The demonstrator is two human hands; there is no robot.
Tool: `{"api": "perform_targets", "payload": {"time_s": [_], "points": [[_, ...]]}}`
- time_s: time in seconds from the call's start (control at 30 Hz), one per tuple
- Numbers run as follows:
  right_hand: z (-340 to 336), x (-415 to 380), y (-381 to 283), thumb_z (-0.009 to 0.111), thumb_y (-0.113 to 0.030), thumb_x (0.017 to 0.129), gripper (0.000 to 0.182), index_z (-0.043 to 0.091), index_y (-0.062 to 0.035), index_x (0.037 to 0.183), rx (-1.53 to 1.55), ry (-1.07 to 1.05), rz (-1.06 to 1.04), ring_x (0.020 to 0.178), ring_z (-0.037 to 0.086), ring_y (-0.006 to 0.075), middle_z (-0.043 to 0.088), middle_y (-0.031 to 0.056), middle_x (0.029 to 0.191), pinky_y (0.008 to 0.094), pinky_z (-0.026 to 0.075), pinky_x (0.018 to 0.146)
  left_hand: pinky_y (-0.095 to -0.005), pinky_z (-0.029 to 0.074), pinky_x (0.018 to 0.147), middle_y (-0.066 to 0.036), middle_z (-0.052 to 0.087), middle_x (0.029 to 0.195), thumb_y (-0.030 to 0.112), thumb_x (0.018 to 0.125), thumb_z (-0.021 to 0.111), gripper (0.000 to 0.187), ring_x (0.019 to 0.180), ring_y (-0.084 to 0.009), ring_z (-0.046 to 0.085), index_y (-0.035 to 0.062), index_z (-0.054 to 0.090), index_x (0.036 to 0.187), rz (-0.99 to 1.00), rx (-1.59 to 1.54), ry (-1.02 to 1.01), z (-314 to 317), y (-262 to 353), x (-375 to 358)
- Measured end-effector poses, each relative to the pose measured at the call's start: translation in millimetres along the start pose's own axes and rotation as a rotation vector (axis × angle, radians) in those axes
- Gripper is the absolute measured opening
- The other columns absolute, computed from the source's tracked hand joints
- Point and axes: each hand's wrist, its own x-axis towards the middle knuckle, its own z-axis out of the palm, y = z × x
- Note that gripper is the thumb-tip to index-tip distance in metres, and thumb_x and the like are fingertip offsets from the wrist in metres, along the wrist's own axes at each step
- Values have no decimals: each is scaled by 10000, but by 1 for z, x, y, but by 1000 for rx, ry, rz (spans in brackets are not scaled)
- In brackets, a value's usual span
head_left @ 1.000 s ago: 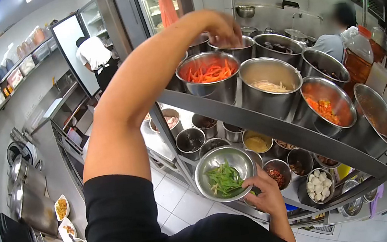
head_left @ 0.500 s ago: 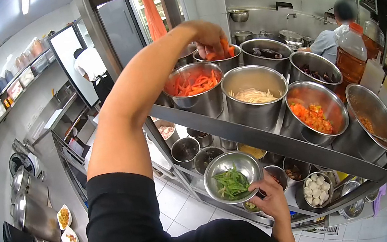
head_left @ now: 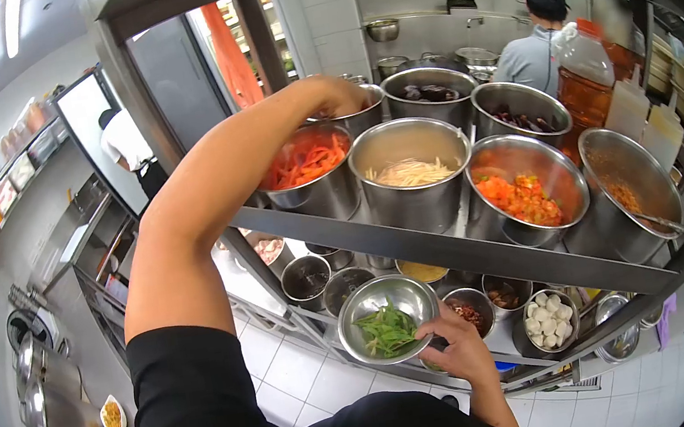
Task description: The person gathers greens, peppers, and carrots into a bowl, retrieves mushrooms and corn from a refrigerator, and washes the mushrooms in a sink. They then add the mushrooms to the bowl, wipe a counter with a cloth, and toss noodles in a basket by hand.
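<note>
My right hand (head_left: 458,344) grips the right rim of a small steel bowl (head_left: 349,310), thumb at the edge. Green leafy strips (head_left: 388,329) lie inside it. My left arm stretches across to the rear pots on the upper shelf. Down in a steel pot (head_left: 368,115) there is my left hand (head_left: 338,94), its fingers hidden by the rim and the hand itself. In front of that pot stands a pot of red-orange pepper strips (head_left: 307,162). Beside it is a pot of pale shredded strips (head_left: 411,172).
Further right stand pots of diced orange-red vegetables (head_left: 525,198) and dark dried pieces (head_left: 526,119), with a large oil jug (head_left: 582,88) behind. White balls (head_left: 548,320) fill a lower pot. A co-worker (head_left: 531,51) is at the back, another person (head_left: 127,147) at the left.
My left hand, earlier raised with orange-red pieces in its fingers, is now lower inside the rear pot. My right hand still holds the bowl. The view has shifted right.
</note>
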Motion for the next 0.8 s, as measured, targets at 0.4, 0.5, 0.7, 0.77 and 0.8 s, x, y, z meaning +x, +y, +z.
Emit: {"api": "perform_targets", "payload": {"time_s": [0.4, 0.5, 0.7, 0.77, 0.8], "points": [[-1, 3, -8, 851, -75, 639, 344, 685, -105, 939, -50, 20, -33, 1257, 549, 372, 484, 227, 1440, 378, 483, 988, -244, 417, 485, 17, 671, 737, 163, 839, 713, 238, 567, -63, 549, 121, 754, 1070, -212, -202, 145, -47, 20, -47], [2, 4, -12, 851, -57, 622, 358, 685, -94, 937, -31, 31, -47, 1236, 561, 365, 531, 216, 1381, 379, 474, 988, -235, 406, 477, 21, 670, 737, 163, 847, 709, 227, 571, -61, 542, 115, 755, 1065, -261, -207, 153, -46, 17, -52], [8, 4, -10, 846, -38, 608, 359, 685, -80, 926, 0, 25, -4, 1211, 580, 349, 575, 208, 1329, 371, 470, 978, -205, 378, 464, -5, 675, 852, 174, 872, 697, 320, 572, -43, 511, 21, 687, 1153, -174, -596, 299, -61, 6, -82], [9, 4, -13, 851, -63, 641, 337, 702, -101, 941, -4, 8, 23, 1255, 557, 360, 550, 249, 1350, 380, 497, 959, -193, 357, 459, -17, 672, 890, 203, 885, 700, 360, 574, -31, 495, -1, 659, 1179, -144, -610, 374, -67, 14, -114], [11, 4, -8, 844, -57, 644, 339, 699, -105, 946, -40, 14, -37, 1256, 553, 360, 555, 251, 1336, 379, 492, 968, -190, 352, 459, -14, 666, 874, 223, 891, 702, 367, 582, -27, 495, -1, 658, 1178, -106, -664, 391, -67, 16, -133]]}}
